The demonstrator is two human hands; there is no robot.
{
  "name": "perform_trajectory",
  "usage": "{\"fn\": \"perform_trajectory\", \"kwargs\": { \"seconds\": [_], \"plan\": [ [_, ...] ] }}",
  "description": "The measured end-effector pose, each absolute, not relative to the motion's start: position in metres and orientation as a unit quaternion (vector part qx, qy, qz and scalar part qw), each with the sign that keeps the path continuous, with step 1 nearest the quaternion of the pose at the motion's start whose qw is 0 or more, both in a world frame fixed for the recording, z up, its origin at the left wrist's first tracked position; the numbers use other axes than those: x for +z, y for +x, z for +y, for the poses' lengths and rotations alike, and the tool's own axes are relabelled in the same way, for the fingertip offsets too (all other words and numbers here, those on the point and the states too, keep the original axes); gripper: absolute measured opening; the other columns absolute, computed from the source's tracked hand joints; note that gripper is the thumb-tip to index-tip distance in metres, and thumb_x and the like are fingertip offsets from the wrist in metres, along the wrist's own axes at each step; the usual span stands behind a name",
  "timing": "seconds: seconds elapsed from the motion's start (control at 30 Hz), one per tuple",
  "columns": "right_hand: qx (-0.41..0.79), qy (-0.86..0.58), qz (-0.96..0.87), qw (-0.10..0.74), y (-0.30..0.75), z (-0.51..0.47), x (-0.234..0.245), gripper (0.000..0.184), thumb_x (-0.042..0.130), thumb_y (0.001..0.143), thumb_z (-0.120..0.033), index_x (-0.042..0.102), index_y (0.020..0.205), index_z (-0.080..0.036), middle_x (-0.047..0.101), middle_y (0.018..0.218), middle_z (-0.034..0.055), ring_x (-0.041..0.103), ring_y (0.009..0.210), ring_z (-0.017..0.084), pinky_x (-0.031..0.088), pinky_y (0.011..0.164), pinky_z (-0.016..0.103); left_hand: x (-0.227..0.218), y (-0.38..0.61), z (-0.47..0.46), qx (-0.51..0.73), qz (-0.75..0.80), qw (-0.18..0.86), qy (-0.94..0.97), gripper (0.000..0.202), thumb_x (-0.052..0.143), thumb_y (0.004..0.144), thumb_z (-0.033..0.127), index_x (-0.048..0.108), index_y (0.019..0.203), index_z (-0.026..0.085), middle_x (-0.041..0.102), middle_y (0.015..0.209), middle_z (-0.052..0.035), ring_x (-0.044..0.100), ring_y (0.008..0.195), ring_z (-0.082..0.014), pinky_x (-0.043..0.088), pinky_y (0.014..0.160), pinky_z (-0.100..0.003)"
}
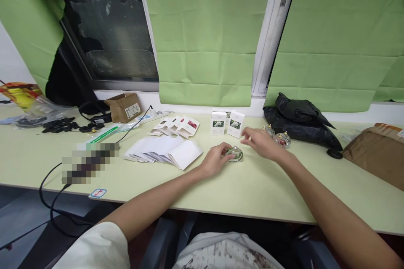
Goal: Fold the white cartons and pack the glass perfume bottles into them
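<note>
My left hand (217,158) has its thumb and fingers closed on the edge of a small round clear-and-green glass piece (235,154), which rests on the table. Just to the right, my right hand (259,142) hovers with bent fingers apart and nothing visible in them. Its fingertips are near a white box with a flower picture (235,124). A similar white box (218,123) stands beside that one, with another partly hidden behind. Beyond my right wrist lie round clear glass pieces (282,139) with gold-coloured tops, partly covered by the hand.
Flat white cartons (154,148) lie spread left of my left hand, with picture-printed cartons (181,126) behind them. Black plastic bags (298,119) and a brown parcel (377,153) occupy the right. An open cardboard box (123,108) and black cables (47,180) are left.
</note>
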State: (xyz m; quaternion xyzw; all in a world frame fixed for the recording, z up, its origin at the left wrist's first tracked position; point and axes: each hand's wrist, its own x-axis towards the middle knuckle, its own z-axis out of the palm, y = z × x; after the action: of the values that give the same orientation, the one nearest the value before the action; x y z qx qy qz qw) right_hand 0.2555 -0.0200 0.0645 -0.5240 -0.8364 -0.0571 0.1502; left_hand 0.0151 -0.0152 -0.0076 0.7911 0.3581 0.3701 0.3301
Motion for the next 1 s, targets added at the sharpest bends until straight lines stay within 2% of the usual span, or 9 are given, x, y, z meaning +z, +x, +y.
{"fn": "perform_trajectory", "kwargs": {
  "seconds": [0.07, 0.13, 0.27, 0.47, 0.77, 0.9, 1.0],
  "plan": [
    [-0.151, -0.599, -0.784, 0.055, 0.27, -0.011, 0.065, 0.02, 0.056, 0.103, -0.033, 0.06, 0.117, -0.018, 0.075, 0.111, 0.0141, 0.065, 0.105, 0.03, 0.041, 0.085, 0.037, -0.01, 0.014, -0.016, 0.373, 0.362, 0.331, 0.788, 0.031, 0.07, 0.094, 0.043, 0.064, 0.117, 0.023, 0.075, 0.114, -0.0035, 0.07, 0.095, -0.0207, 0.055, 0.086, -0.033],
    [-0.194, -0.636, -0.747, 0.007, 0.278, -0.004, 0.06, 0.02, 0.057, 0.099, -0.021, 0.062, 0.116, -0.012, 0.075, 0.112, 0.0216, 0.065, 0.111, 0.035, 0.04, 0.089, 0.04, -0.011, 0.014, -0.017, 0.371, 0.363, 0.331, 0.788, 0.032, 0.07, 0.094, 0.043, 0.064, 0.118, 0.023, 0.075, 0.114, -0.0037, 0.07, 0.095, -0.0206, 0.055, 0.087, -0.033],
    [-0.21, -0.671, -0.711, -0.012, 0.277, 0.003, 0.04, 0.033, 0.051, 0.092, -0.005, 0.059, 0.124, -0.003, 0.073, 0.112, 0.0295, 0.067, 0.111, 0.036, 0.038, 0.089, 0.041, -0.015, 0.016, -0.017, 0.363, 0.373, 0.331, 0.787, 0.036, 0.07, 0.093, 0.047, 0.064, 0.12, 0.023, 0.074, 0.115, -0.0042, 0.069, 0.095, -0.0205, 0.055, 0.086, -0.033],
    [-0.214, -0.683, -0.698, -0.025, 0.271, 0.01, 0.027, 0.042, 0.051, 0.088, -0.005, 0.058, 0.129, -0.002, 0.075, 0.109, 0.0295, 0.069, 0.109, 0.036, 0.036, 0.092, 0.045, -0.017, 0.016, -0.016, 0.364, 0.37, 0.334, 0.787, 0.038, 0.07, 0.093, 0.048, 0.064, 0.121, 0.023, 0.074, 0.115, -0.0044, 0.068, 0.095, -0.0199, 0.053, 0.088, -0.032],
    [-0.218, -0.682, -0.698, -0.011, 0.265, 0.011, 0.022, 0.043, 0.05, 0.087, -0.004, 0.06, 0.129, -0.002, 0.075, 0.108, 0.0299, 0.068, 0.11, 0.039, 0.034, 0.093, 0.049, -0.013, 0.016, -0.018, 0.358, 0.375, 0.337, 0.786, 0.039, 0.071, 0.092, 0.047, 0.064, 0.12, 0.022, 0.073, 0.114, -0.0038, 0.067, 0.095, -0.0195, 0.052, 0.087, -0.032],
    [-0.223, -0.685, -0.693, 0.001, 0.267, 0.005, 0.036, 0.038, 0.05, 0.088, -0.004, 0.062, 0.124, -0.003, 0.075, 0.104, 0.0298, 0.067, 0.108, 0.041, 0.037, 0.09, 0.05, -0.013, 0.016, -0.018, 0.358, 0.371, 0.338, 0.787, 0.039, 0.071, 0.092, 0.048, 0.063, 0.121, 0.022, 0.073, 0.114, -0.0039, 0.068, 0.095, -0.0196, 0.052, 0.087, -0.032],
    [-0.165, -0.661, -0.73, 0.061, 0.265, -0.005, 0.058, 0.023, 0.051, 0.095, -0.016, 0.065, 0.112, -0.012, 0.075, 0.103, 0.0235, 0.068, 0.1, 0.038, 0.042, 0.082, 0.045, -0.013, 0.016, -0.017, 0.357, 0.369, 0.337, 0.789, 0.039, 0.07, 0.093, 0.048, 0.063, 0.121, 0.022, 0.073, 0.114, -0.0046, 0.068, 0.094, -0.02, 0.053, 0.087, -0.032]
  ]
}}
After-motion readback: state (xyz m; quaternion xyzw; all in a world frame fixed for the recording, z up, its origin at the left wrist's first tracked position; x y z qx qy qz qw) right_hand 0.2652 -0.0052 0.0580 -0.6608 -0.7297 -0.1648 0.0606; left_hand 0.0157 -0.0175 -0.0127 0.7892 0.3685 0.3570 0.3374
